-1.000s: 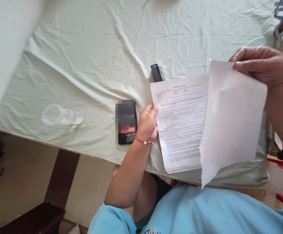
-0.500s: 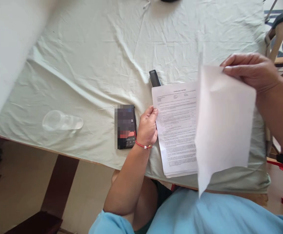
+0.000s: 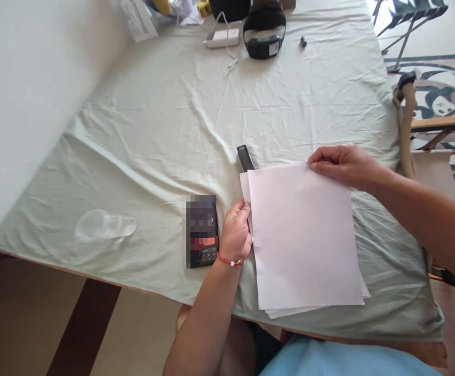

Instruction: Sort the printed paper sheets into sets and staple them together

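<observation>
The left hand (image 3: 235, 230) and the right hand (image 3: 339, 166) are staying apart, each gripping paper. The left one is pinching the left edge of a paper stack (image 3: 244, 181); the right one is pinching the far edge of the top sheet (image 3: 303, 240), which is covering most of that stack at the table's near side. A red bracelet (image 3: 231, 261) is circling the left wrist. Just left, a phone (image 3: 207, 230) is lying screen up, while a black object (image 3: 245, 157) is poking out beyond the stack's far left corner. Farther left, a clear cup (image 3: 105, 225) is resting on the pale tablecloth (image 3: 152, 130). At the far side, a black headset (image 3: 264, 47) is sitting right of a white box (image 3: 223, 38)
</observation>
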Available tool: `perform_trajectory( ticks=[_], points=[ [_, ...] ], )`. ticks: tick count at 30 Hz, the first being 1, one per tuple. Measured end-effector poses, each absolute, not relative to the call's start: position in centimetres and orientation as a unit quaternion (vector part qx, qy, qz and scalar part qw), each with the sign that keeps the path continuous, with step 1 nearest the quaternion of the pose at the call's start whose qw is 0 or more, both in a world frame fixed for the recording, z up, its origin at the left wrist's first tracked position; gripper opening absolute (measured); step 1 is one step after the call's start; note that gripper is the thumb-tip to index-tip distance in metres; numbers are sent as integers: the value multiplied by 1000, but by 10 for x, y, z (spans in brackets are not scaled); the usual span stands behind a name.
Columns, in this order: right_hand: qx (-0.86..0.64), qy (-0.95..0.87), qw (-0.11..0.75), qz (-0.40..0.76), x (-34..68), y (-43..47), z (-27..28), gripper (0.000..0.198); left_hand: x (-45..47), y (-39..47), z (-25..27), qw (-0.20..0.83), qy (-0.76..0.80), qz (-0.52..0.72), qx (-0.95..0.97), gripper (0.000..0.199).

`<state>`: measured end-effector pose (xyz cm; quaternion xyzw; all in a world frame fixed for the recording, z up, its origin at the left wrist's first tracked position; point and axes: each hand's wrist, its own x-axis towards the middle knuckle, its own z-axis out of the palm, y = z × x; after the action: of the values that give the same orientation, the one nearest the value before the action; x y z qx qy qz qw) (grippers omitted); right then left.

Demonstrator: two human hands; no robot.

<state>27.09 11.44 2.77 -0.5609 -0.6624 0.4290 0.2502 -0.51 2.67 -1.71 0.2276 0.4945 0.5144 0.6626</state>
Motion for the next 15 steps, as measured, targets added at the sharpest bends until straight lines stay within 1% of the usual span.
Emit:
perform_trajectory(
  ticks=[4,10,13,15],
  points=[
    [-568,-703,235,358,266,111,31,24,-1,24,-18,639,498,532,246,30],
    [-564,-722,234,327,263,109,34,20,2,20,-16,628,488,543,268,39],
    [-557,-726,242,325,261,108,32,22,1,18,-20,607,498,532,318,34],
    [-539,-749,258,285,260,109,30,23,1,17,-23,592,500,530,345,30]
  ],
)
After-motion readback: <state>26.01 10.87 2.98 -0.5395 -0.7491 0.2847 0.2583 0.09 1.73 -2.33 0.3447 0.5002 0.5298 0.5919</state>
